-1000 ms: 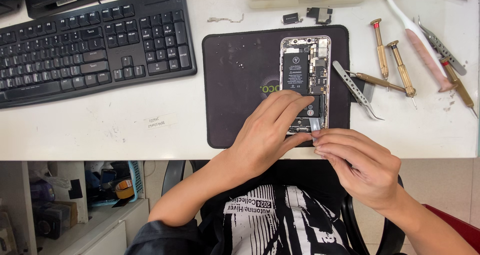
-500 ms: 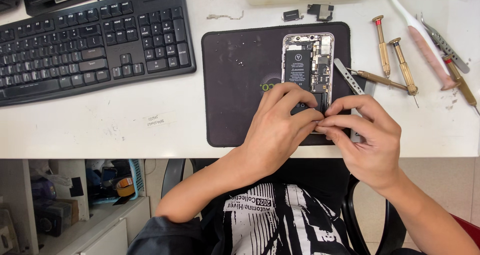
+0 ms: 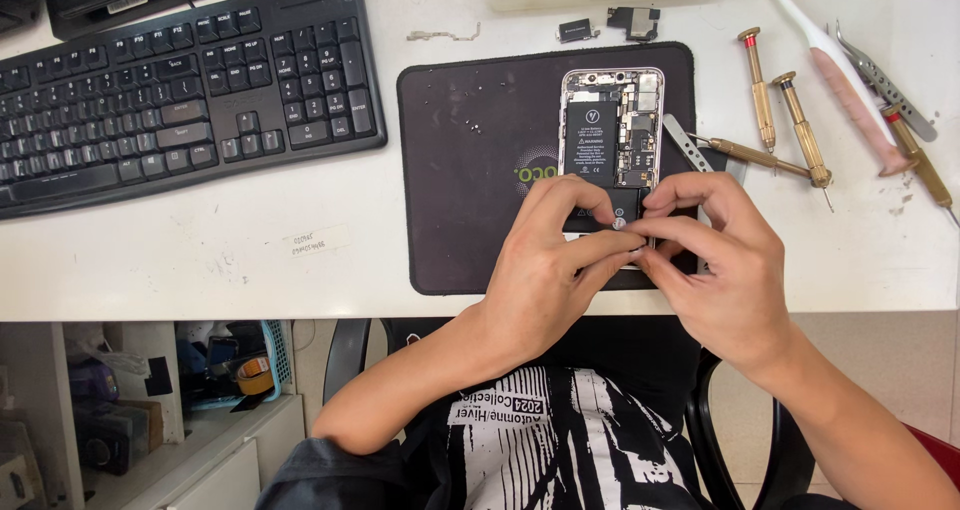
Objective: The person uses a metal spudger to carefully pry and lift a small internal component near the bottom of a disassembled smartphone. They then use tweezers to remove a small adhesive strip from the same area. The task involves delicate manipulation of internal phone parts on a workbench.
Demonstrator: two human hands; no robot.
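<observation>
A white bench (image 3: 250,260) carries a black rubber mat (image 3: 470,170), the landmark. Left of the mat lies a black keyboard (image 3: 180,90); right of it, brass-handled screwdrivers (image 3: 780,110). On the mat lies an opened smartphone (image 3: 610,120). The left hand (image 3: 550,270) and right hand (image 3: 725,270) meet at its lower end, fingertips pinched around a tiny silvery part (image 3: 619,224), likely seating or lifting it; steady, fine pressure seems needed.

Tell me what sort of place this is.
Probably a phone repair bench: an opened phone with its insides bared lies on a black mat, both hands' fingers working at its lower end, with small brass-handled screwdrivers and tweezers alongside on the white desk.
</observation>
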